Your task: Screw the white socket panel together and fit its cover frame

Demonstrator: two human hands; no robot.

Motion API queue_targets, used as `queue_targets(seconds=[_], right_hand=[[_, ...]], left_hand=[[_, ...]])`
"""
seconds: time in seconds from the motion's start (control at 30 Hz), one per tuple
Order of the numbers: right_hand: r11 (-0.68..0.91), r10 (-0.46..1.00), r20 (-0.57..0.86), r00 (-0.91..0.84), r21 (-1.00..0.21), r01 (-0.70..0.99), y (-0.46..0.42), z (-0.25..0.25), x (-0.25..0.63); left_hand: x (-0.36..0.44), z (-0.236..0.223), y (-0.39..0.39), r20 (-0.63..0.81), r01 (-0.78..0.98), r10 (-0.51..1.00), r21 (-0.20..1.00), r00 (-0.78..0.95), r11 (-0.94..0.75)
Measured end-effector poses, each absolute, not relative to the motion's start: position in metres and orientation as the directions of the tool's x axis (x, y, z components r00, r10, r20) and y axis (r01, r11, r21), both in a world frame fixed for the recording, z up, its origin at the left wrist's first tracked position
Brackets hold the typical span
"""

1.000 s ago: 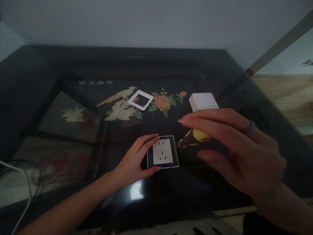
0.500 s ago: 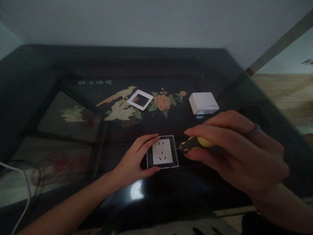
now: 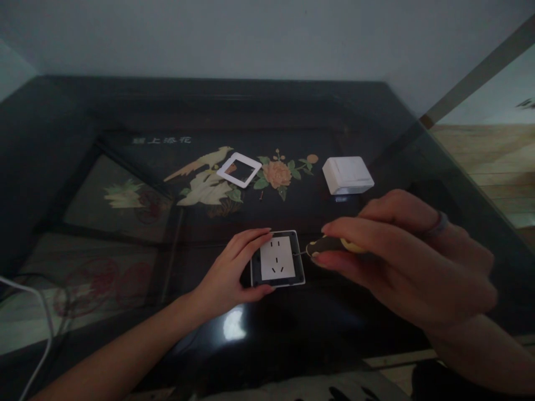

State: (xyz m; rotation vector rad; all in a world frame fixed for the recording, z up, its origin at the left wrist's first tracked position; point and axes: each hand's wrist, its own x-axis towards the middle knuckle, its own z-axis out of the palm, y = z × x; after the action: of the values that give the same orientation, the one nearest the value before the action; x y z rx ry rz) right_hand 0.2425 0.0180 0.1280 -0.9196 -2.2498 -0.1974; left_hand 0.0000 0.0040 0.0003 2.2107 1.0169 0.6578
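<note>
A white wall socket (image 3: 278,259) in a dark frame lies flat on the black glass-topped table (image 3: 292,323). My left hand (image 3: 232,267) grips its left side, thumb at the near edge and fingers over the top edge. My right hand (image 3: 401,262) is closed round a screwdriver (image 3: 330,245) with a black and yellow handle. The metal tip touches the socket's right edge. A ring sits on one finger of my right hand.
A white square cover frame (image 3: 239,169) lies further back on the painted bird and flowers. A white switch box (image 3: 346,174) stands at the back right. A small dark screw (image 3: 261,195) lies between them. A white cable (image 3: 37,312) hangs at the left edge.
My right hand has lowered and its fingers have closed further over the screwdriver handle, hiding more of the yellow. My left hand and the socket have stayed put.
</note>
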Motion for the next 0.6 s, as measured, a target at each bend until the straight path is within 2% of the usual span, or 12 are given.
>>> queue_targets(seconds=[0.07,0.2,0.3,0.37,0.5,0.6], right_hand=[[0.738,0.603,0.584,-0.544,-0.151,0.658,0.017,0.132,0.243],[0.718,0.691,0.43,-0.581,-0.321,0.617,0.011,0.141,0.246],[0.71,0.702,0.428,-0.569,-0.374,0.596,0.009,0.14,0.247],[0.733,0.673,0.5,-0.545,-0.35,0.583,0.011,0.135,0.246],[0.758,0.574,0.658,-0.487,-0.201,0.62,0.017,0.126,0.245],[0.746,0.598,0.615,-0.514,-0.193,0.638,0.018,0.128,0.245]], left_hand=[[0.0,0.0,0.004,0.176,0.488,0.794,0.705,0.582,-0.514],[0.0,-0.004,0.004,0.189,0.482,0.794,0.707,0.578,-0.518],[-0.001,-0.005,0.003,0.19,0.489,0.794,0.698,0.577,-0.522],[-0.001,-0.005,0.003,0.191,0.495,0.795,0.693,0.576,-0.524],[-0.001,-0.006,0.003,0.202,0.488,0.795,0.696,0.572,-0.527],[-0.001,-0.005,0.003,0.187,0.488,0.794,0.701,0.578,-0.52]])
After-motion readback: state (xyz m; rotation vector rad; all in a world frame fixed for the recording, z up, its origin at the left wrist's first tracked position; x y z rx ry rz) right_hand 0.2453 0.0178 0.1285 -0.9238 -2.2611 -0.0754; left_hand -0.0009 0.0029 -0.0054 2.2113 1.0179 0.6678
